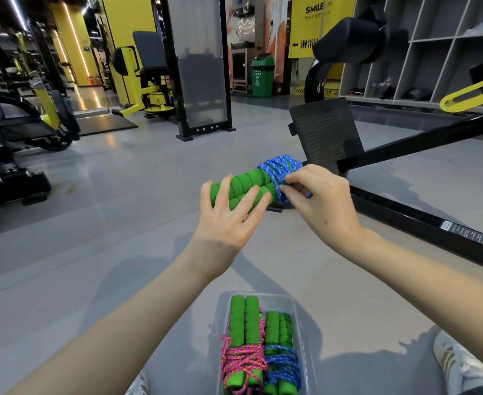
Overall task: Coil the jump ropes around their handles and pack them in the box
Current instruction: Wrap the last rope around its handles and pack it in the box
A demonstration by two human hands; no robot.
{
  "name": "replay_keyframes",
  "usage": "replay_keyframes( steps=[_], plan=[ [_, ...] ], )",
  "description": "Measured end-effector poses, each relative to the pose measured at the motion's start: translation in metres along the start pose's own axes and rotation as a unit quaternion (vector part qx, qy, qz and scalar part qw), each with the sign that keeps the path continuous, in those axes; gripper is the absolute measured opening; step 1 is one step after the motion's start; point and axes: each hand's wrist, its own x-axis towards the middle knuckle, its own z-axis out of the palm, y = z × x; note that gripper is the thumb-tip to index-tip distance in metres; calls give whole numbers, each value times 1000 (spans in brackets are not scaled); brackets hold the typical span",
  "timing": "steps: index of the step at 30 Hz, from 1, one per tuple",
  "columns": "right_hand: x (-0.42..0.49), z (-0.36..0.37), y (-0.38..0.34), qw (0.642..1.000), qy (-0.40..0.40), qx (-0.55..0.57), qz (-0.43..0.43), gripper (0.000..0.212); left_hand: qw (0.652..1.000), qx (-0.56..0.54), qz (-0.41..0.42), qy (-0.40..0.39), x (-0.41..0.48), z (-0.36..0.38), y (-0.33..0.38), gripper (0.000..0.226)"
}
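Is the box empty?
No, the box holds two coiled bundles, a pink rope and a blue rope.

Single wide-angle view from a camera worn on the head, facing forward and down. The person is low over the floor [114, 201], forearms entering from the bottom edge. Left hand [228, 215], right hand [324, 201] and the rope [276, 168] they meet on sit at mid-frame, close to the lens. The box [295, 309] lies nearer still, cut by the bottom edge. Machines [146, 78] and shelves [434, 47] fill the far upper band, lines bowed toward the edges.
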Motion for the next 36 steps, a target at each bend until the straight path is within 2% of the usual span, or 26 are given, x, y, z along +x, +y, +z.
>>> replay_keyframes(
  steps=[4,8,12,19,24,31,34,36],
  plan=[
    [1,-1,-5,999,16,35,36,5,1000,-3,-5,0,0,0,0,42],
    [4,-4,-6,979,-7,128,158,20,1000,-6,-15,-6,-1,0,2,44],
    [2,2,-4,996,43,57,46,2,1000,-6,-21,-20,3,-3,2,48],
    [-4,7,-6,1000,17,3,-21,10,999,5,-25,-37,9,-7,1,54],
    [-6,10,-12,999,31,-5,31,17,999,11,-15,-41,8,-7,4,56],
    [-1,8,-17,987,33,100,123,7,999,9,-24,-27,8,-7,1,51],
    [1,8,-14,991,16,93,99,17,1000,9,-16,-22,8,-6,1,49],
    [4,7,-11,993,-25,87,79,25,1000,15,-9,-20,6,-6,0,47]
  ],
)
